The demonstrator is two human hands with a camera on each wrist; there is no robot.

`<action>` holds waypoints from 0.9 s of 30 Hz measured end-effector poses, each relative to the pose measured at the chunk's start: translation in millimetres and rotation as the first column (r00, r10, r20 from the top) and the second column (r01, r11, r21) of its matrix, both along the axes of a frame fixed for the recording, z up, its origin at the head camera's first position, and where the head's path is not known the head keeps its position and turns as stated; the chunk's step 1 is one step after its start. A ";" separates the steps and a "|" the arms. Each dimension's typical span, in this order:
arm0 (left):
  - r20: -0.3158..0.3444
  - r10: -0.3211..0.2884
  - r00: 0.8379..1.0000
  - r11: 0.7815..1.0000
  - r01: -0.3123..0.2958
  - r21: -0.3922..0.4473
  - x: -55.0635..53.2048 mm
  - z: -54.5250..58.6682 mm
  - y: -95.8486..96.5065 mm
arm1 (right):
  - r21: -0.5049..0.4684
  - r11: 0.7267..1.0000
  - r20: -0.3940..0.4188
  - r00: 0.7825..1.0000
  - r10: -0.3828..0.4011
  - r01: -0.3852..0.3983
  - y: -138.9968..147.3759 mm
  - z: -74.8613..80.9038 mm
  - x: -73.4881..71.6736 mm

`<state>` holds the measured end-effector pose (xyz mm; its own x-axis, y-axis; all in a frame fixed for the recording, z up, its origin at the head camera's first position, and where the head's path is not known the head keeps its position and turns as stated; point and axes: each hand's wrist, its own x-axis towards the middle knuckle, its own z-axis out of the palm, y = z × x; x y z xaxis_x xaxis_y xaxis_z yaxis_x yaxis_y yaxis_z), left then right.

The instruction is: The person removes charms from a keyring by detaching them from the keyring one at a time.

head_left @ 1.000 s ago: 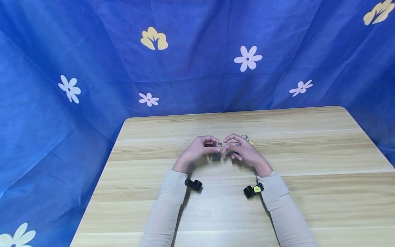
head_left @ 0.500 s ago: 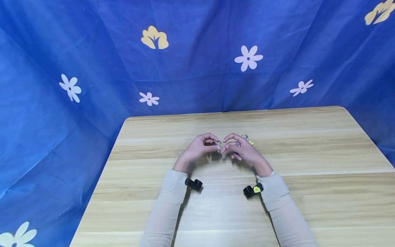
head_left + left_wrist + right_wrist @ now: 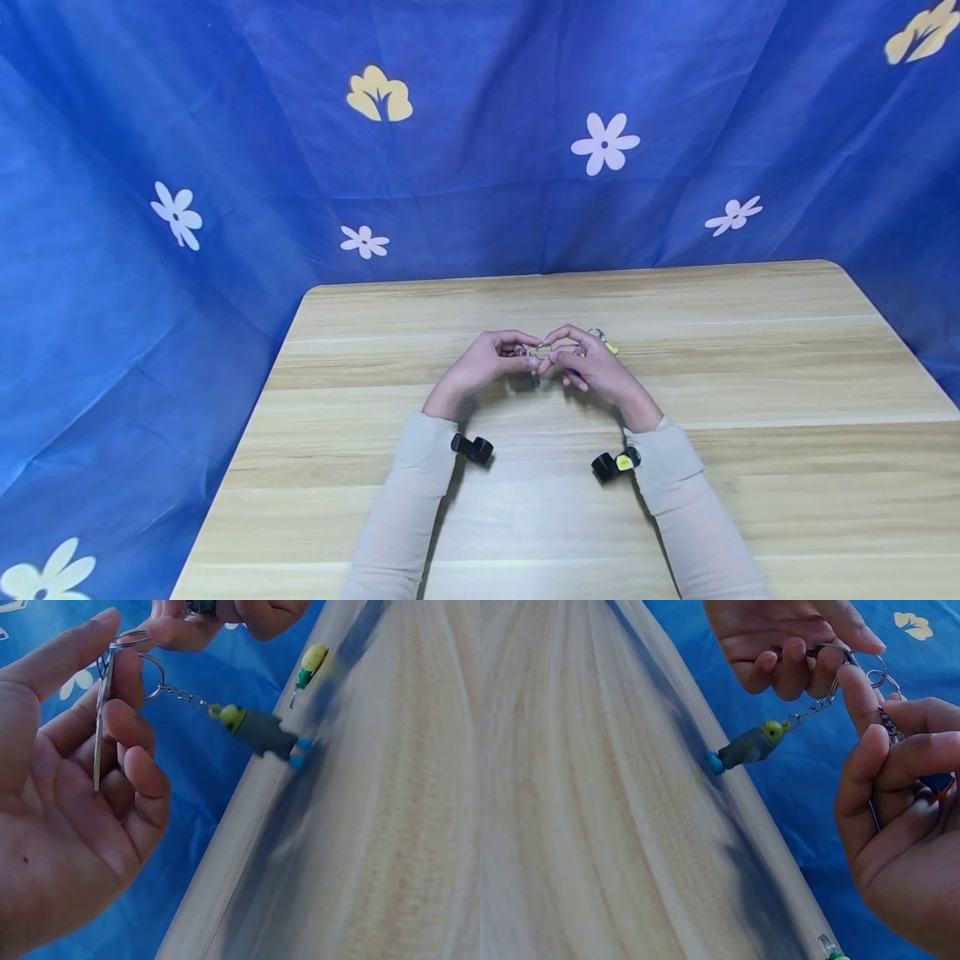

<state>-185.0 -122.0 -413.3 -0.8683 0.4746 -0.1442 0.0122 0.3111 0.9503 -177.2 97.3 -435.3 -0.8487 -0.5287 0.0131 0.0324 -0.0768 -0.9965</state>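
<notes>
Above the table my left hand (image 3: 480, 367) pinches metal key rings between thumb and index finger, at the tips of my right hand (image 3: 596, 367). Along the left fingers lies a flat metal key (image 3: 100, 735). From one ring, on a short chain, hangs a figurine keychain (image 3: 262, 733) with a yellow-green head, grey body and blue feet. My right thumb and index finger pinch a linked key ring (image 3: 883, 663). Its chain (image 3: 891, 726) runs into the curled right fingers, where a blue and orange charm (image 3: 937, 782) is mostly hidden.
Another keychain (image 3: 611, 347), yellow and green with a metal ring, lies on the wooden table (image 3: 750, 375) just beyond the right hand. A blue curtain (image 3: 480, 167) with printed flowers hangs behind the table's far edge.
The rings have turned slightly between the fingertips, and the hanging figurine has swung a little below the left hand. Both hands stay in nearly the same place.
</notes>
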 end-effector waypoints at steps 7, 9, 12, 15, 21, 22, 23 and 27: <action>0.003 -0.018 1.000 1.000 0.018 0.019 1.9 1.1 -1.0 | 0.014 0.999 0.019 0.999 -0.034 0.034 -0.2 -2.5 -0.7; 0.004 -0.016 1.000 0.999 0.016 0.037 2.1 1.4 -1.0 | 0.007 0.999 0.019 0.999 -0.038 0.038 0.0 -3.1 -1.1; 0.002 -0.009 1.000 0.999 0.009 0.044 2.0 0.8 -1.3 | -0.007 0.999 0.028 0.999 -0.042 0.043 -0.1 -3.2 -1.4; 0.006 -0.003 1.000 0.999 0.003 0.042 1.8 0.5 -1.1 | -0.016 0.999 0.045 0.998 -0.047 0.048 -0.1 -2.5 -1.3; 0.011 0.013 1.000 0.998 -0.013 0.063 0.6 0.7 0.2 | -0.003 0.999 0.016 0.999 -0.049 0.049 -1.4 -0.4 -1.5; 0.013 0.018 1.000 0.997 -0.018 0.071 0.4 0.6 0.2 | 0.000 0.999 0.003 0.999 -0.045 0.045 -1.6 0.2 -1.4; 0.016 0.023 1.000 0.996 -0.024 0.081 0.2 0.6 0.1 | 0.003 0.999 -0.007 0.999 -0.040 0.040 -1.6 0.6 -1.4; 0.031 0.036 0.999 0.993 -0.040 0.109 -0.2 1.3 0.2 | -0.002 1.000 -0.033 0.999 -0.019 0.019 -1.6 2.8 -1.0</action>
